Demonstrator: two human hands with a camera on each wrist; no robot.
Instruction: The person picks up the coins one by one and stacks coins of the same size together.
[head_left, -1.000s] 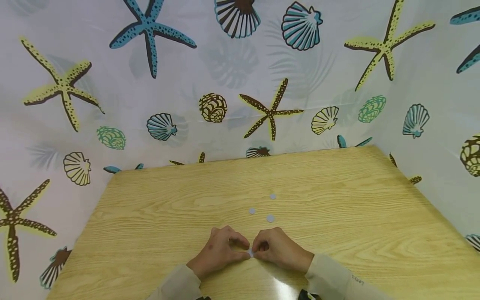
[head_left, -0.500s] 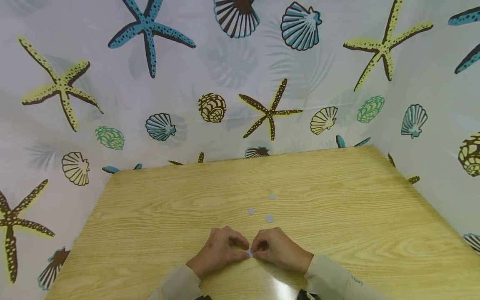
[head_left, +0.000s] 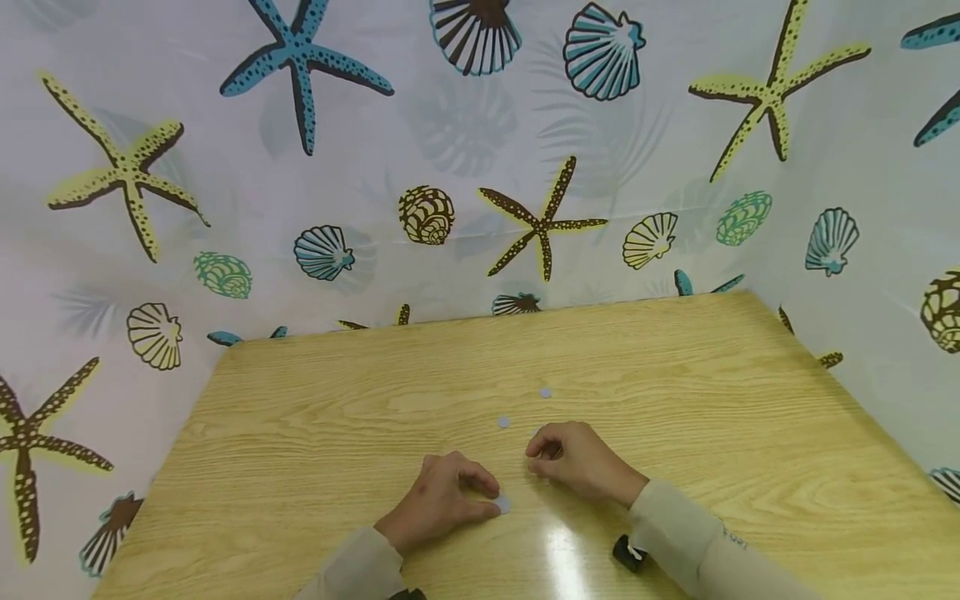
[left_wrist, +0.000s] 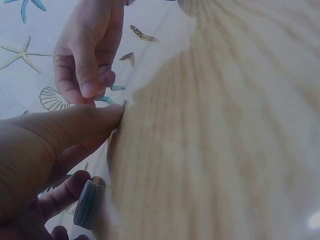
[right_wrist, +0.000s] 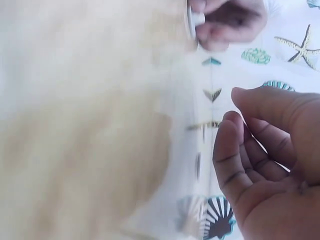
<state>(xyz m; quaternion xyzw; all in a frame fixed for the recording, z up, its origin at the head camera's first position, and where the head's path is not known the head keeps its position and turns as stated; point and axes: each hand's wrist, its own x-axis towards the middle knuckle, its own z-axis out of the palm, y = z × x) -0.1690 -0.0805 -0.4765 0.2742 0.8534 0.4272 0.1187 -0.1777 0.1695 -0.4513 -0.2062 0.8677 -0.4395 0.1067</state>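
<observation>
On the wooden table (head_left: 337, 417) my left hand (head_left: 442, 500) has thumb and forefinger at the edge of a small pale round disc (head_left: 503, 504). In the left wrist view, a short stack of grey discs (left_wrist: 89, 205) shows by that hand's lower fingers; how it is held is partly hidden. My right hand (head_left: 581, 458) is farther up and to the right, fingers loosely bent. The right wrist view shows a gap between its thumb and fingertips (right_wrist: 229, 132), with nothing between them. Right behind it a pale disc (head_left: 537, 431) is mostly hidden.
Two more pale discs lie farther back, a nearer disc (head_left: 503, 422) and a farther disc (head_left: 545, 392). A cloth (head_left: 360, 183) printed with starfish and shells hangs behind and beside the table. A black device (head_left: 628, 552) sits under the right sleeve.
My right hand has left the disc at the left fingertips and moved forward and right, now covering part of another disc. The left hand has stayed in place.
</observation>
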